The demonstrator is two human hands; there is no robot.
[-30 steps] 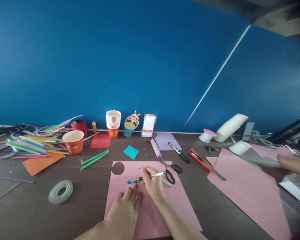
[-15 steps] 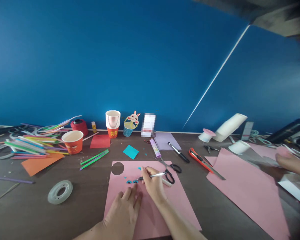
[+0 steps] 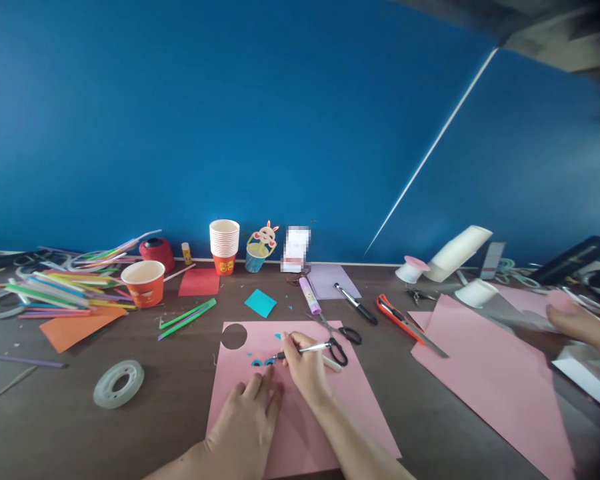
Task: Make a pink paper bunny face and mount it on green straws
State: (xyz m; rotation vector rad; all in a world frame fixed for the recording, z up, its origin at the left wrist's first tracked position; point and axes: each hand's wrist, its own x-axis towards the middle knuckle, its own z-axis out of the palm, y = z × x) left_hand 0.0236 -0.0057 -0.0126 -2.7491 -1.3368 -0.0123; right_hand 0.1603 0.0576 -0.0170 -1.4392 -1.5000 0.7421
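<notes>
A pink paper sheet [image 3: 340,413] with a round hole near its top left corner lies before me. My left hand [image 3: 247,410] rests flat on it, fingers extended, one fingertip at the small blue-and-black paper eyes [image 3: 257,363]. In my right hand [image 3: 304,363] a black and silver pen [image 3: 313,347] is gripped, its tip at the right-hand eye. Tiny blue scraps [image 3: 278,336] lie just above. Black-handled scissors [image 3: 337,350] lie across the sheet's upper right edge, beside a small white strip [image 3: 332,363] partly behind my right hand.
At left are a tape roll [image 3: 119,384], an orange cup [image 3: 143,285] and a heap of colored sticks [image 3: 55,293]. Stacked paper cups [image 3: 225,247] stand by the wall. To the right lie an orange cutter [image 3: 405,323] and more pink paper [image 3: 485,380]; another person's hand [image 3: 580,323] is at far right.
The whole view has shifted very slightly. Both my hands keep their places, and the pen tip stays at the right-hand eye.
</notes>
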